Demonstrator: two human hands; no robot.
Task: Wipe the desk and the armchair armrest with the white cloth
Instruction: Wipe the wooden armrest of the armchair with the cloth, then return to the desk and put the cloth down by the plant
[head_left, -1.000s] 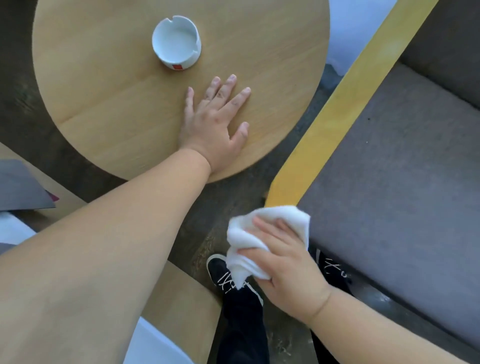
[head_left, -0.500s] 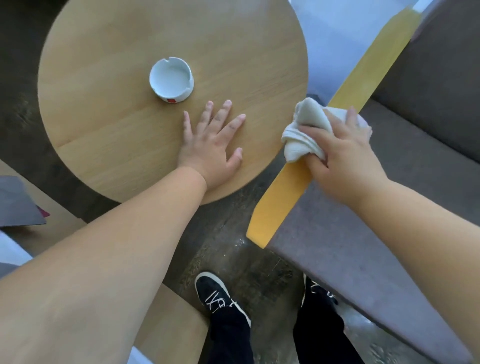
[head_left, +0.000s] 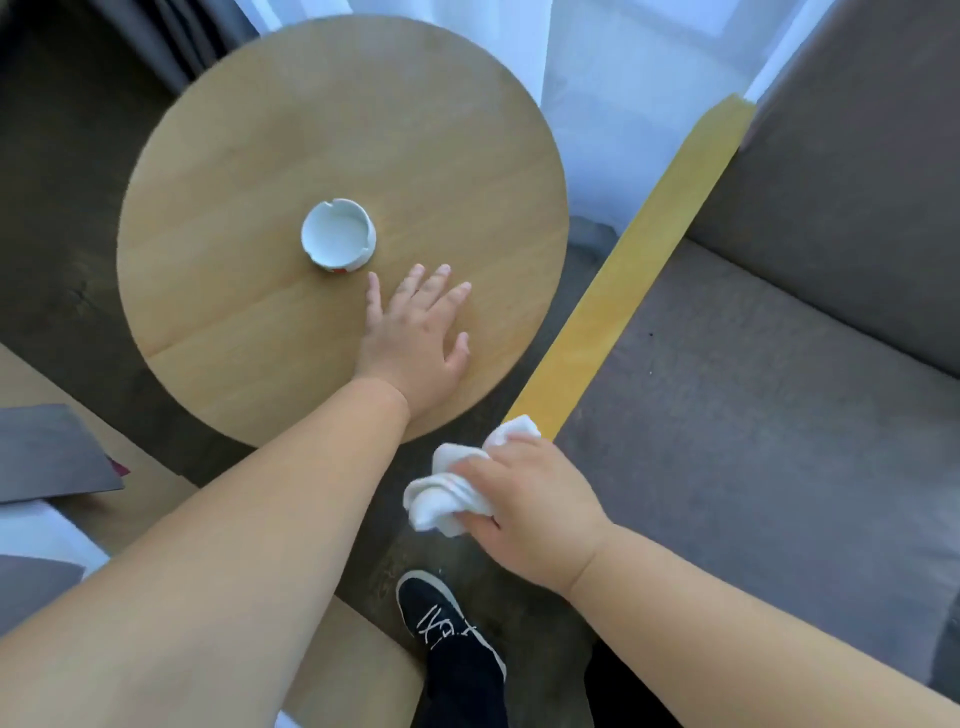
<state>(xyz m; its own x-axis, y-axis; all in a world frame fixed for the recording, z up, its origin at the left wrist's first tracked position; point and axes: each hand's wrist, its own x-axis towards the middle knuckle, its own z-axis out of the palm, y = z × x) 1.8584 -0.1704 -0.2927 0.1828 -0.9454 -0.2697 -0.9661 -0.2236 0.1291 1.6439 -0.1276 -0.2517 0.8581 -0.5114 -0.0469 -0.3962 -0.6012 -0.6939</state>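
Armrest (head_left: 639, 275) running diagonally away, white cloth (head_left: 452, 488) bunched at near end

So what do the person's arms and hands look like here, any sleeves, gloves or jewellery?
Both arms are bare up to the frame edge, with no sleeves in view. The left hand and right hand wear no gloves, and no rings, watch or wristbands show. Nails look short and unpainted.

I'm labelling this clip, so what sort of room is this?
Probably a hotel room or lounge corner: a round wooden table bearing a white ashtray, a grey armchair with a wooden armrest, and sheer curtains.
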